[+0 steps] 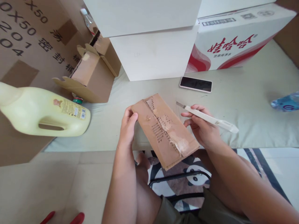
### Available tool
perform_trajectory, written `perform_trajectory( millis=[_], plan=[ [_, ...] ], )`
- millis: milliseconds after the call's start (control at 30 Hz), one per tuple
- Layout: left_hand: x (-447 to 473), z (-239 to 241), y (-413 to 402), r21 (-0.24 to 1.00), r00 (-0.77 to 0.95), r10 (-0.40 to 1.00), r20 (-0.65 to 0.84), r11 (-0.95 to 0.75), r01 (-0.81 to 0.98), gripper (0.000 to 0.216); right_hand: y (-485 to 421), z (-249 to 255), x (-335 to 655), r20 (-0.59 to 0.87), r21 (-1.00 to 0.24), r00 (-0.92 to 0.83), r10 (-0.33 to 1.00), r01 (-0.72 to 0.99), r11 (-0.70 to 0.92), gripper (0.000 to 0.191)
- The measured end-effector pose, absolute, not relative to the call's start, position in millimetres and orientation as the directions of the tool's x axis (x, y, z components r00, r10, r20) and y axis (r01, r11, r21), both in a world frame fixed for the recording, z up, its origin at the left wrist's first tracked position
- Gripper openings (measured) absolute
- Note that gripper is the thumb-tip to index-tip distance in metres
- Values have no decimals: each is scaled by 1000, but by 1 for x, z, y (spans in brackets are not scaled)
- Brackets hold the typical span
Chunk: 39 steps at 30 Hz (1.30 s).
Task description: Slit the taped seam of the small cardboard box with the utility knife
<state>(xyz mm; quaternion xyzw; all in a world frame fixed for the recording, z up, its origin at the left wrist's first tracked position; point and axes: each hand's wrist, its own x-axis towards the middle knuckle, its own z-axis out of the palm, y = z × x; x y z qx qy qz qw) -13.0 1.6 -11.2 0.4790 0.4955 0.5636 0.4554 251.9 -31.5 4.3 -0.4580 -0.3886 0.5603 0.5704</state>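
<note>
A flattened piece of brown cardboard (pixel 151 124) is tilted over the front edge of the cloth-covered table. Its upper face has a torn seam and rows of small slits. My left hand (pixel 129 124) grips its upper left edge, thumb on top and fingers mostly hidden behind. On the right, my right hand (pixel 203 126) holds a white utility knife (pixel 210 119). The knife's metal blade is out and points up and left, a little apart from the cardboard's right edge.
A phone (pixel 196 84) lies before white boxes (pixel 151 53). At left stand a pale yellow jug (pixel 46 109), small cardboard boxes (pixel 93 74) and a large printed carton (pixel 21 49). A plastic bottle (pixel 286 102) lies at right. Red handles (pixel 77 218) show on the floor.
</note>
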Motion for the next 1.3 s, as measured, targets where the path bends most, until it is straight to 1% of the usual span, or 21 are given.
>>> perform_trajectory(
  millis=[100,300,467,533,700,833,1000,1300],
  plan=[
    [-12,-11,1,995,-134,987,86,-92,-41,46,-33,1,253,-33,-974,70,997,-227,-16,22],
    [-12,-12,1,995,-149,986,73,-81,-53,47,-39,0,253,22,-994,67,998,-106,29,26],
    [-12,-13,2,995,-139,987,77,-85,-49,47,-42,5,253,48,-999,158,986,21,45,22],
    [-13,-13,2,995,-131,988,78,-85,-45,46,-42,7,252,54,-998,173,984,26,50,19],
    [-13,-12,1,994,-130,989,70,-80,-70,47,-43,12,250,64,-997,166,984,-33,70,15],
    [-11,-12,1,994,-140,988,66,-77,-76,48,-46,13,251,78,-997,169,982,11,77,14],
    [-11,-11,1,995,-150,987,58,-70,-72,49,-49,13,252,78,-997,177,981,14,77,14],
    [-10,-12,2,996,-139,987,74,-80,-39,46,-53,27,248,42,-988,155,987,150,19,10]
  ],
)
